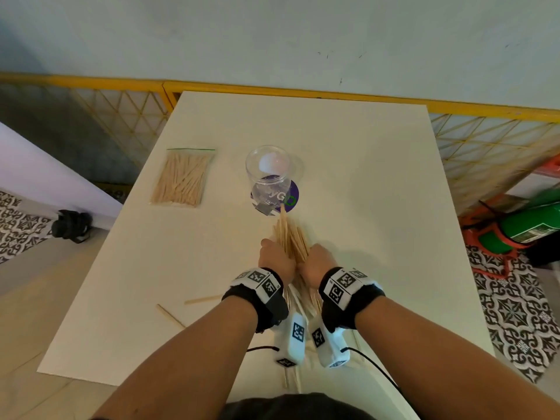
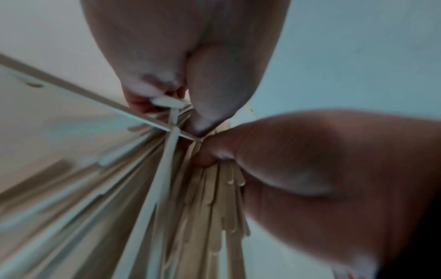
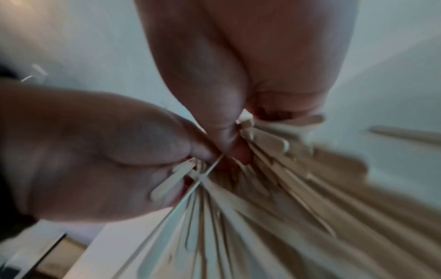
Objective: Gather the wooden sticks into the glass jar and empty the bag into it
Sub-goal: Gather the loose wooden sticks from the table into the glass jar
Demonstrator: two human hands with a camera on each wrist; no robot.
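Head: hands (image 1: pixel 298 259) round flat wooden sticks (image 1: pixel 291 234)

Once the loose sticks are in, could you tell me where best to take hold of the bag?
Probably pinch the bag near its far edge, just under the green seal strip, coming from above. It lies flat on the table, sticks running lengthwise, so lifted there they should hang down.

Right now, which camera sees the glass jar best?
The head view. It shows the whole glass jar standing open on the table, beyond the bundle of sticks. Both wrist views show only hands and sticks up close, no jar.
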